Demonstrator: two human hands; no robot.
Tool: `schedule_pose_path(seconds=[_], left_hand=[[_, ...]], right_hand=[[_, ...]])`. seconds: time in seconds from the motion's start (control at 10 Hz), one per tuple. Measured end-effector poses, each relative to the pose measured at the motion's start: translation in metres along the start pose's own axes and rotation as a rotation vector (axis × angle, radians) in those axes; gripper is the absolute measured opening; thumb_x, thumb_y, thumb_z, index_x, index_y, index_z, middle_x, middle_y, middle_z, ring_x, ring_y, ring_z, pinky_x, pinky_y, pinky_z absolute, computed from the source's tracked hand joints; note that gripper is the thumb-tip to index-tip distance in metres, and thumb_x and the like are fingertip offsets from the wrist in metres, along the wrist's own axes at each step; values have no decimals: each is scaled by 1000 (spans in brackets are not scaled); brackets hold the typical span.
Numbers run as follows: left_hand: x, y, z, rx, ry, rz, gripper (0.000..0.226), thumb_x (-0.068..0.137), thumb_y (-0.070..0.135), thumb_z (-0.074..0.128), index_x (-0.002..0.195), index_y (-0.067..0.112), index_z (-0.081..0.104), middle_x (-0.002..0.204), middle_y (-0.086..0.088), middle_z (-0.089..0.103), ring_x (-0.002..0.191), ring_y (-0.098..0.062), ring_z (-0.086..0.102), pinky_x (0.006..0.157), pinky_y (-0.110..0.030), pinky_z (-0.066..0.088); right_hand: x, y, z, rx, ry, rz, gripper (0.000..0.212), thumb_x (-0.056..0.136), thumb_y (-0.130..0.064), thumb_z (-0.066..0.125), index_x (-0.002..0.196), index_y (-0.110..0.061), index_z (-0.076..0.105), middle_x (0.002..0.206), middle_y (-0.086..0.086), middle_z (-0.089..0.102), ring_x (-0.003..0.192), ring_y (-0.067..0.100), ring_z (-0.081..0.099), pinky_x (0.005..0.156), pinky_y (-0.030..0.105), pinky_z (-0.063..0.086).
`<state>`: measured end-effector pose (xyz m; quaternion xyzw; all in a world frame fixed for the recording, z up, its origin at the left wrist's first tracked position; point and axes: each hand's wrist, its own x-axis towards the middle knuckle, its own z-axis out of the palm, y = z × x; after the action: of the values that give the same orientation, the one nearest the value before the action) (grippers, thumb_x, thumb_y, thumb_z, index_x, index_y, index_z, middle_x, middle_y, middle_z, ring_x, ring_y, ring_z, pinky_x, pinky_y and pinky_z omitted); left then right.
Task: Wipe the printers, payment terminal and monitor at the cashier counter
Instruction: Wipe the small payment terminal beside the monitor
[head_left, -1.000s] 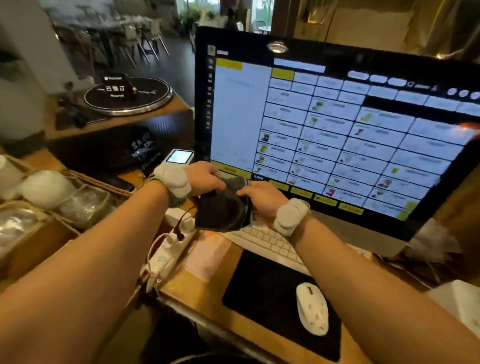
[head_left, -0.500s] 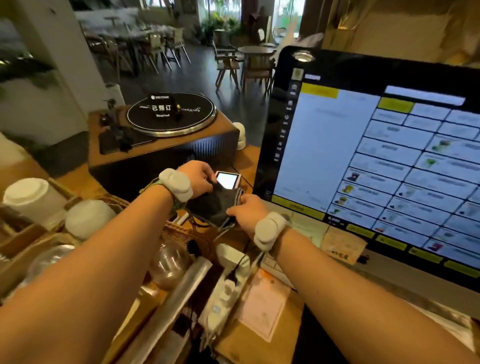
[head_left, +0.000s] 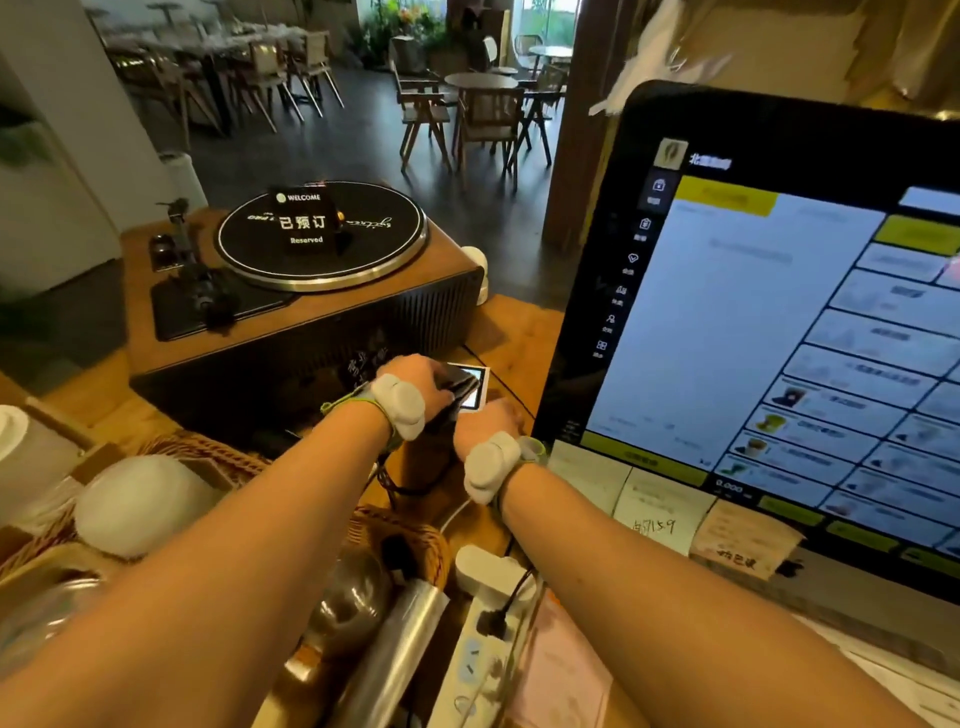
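A small white payment terminal (head_left: 477, 385) with a lit screen stands on the wooden counter, left of the big monitor (head_left: 769, 322). My left hand (head_left: 420, 375) grips a dark grey cloth (head_left: 451, 395) and presses it onto the terminal's screen, covering most of it. My right hand (head_left: 487, 422) sits just below and right of the terminal, fingers curled at the device's lower edge; its grip is partly hidden by the cloth. The monitor shows an ordering menu. No printer is in view.
A record player (head_left: 311, 291) with a black "Reserved" sign stands behind the terminal. Wicker baskets (head_left: 410, 540) with lids and wrapped items fill the left. A white power strip (head_left: 483, 623) with cables lies near my forearms. Paper notes (head_left: 654, 514) hang on the monitor's lower edge.
Both hands carried the cloth from in front of the keyboard leftward and forward to the payment terminal. The cloth now lies on its screen. My view turned left.
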<state>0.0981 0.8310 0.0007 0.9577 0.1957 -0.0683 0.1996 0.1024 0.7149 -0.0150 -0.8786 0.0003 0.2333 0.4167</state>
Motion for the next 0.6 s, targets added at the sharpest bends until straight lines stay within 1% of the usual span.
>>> schedule_pose_path(seconds=[0.1,0.2,0.3,0.4,0.5,0.6], left_hand=[[9,-4,12,-59,6,-4,31,93,31,61,120,19,70,125,-4,67,113,-24,62,93,-31,50],[18,-6,15,-192,33,-86,28,92,37,61,96,14,77,97,-4,73,89,-22,66,67,-25,50],[27,-12,15,-257,55,-168,31,90,39,63,74,12,68,68,-3,61,69,-23,60,53,-24,39],[40,-20,16,-191,52,-251,36,85,32,70,103,3,61,95,-14,65,91,-32,64,69,-33,48],[47,-22,22,-91,-82,-252,44,93,35,62,117,-3,61,115,-20,65,108,-35,62,81,-37,48],[53,-18,25,-46,-85,-254,41,98,30,52,120,-3,61,123,-19,63,115,-34,59,90,-36,46]], right_hand=[[17,8,13,69,31,25,47,99,-17,46,140,4,38,141,21,46,129,35,45,103,37,38],[18,5,19,88,29,26,42,99,-15,42,139,1,40,138,19,49,127,35,48,101,36,40],[24,6,22,110,60,21,41,99,-12,42,138,-2,42,136,19,51,124,34,50,100,36,41],[29,4,26,115,65,67,41,102,-14,38,142,-4,39,144,16,46,131,32,45,106,35,37],[37,7,30,113,103,69,36,102,-13,37,135,-5,48,139,15,52,126,32,51,101,34,41],[40,9,29,77,88,81,37,102,-10,38,137,-5,45,142,15,50,129,32,49,103,33,40]])
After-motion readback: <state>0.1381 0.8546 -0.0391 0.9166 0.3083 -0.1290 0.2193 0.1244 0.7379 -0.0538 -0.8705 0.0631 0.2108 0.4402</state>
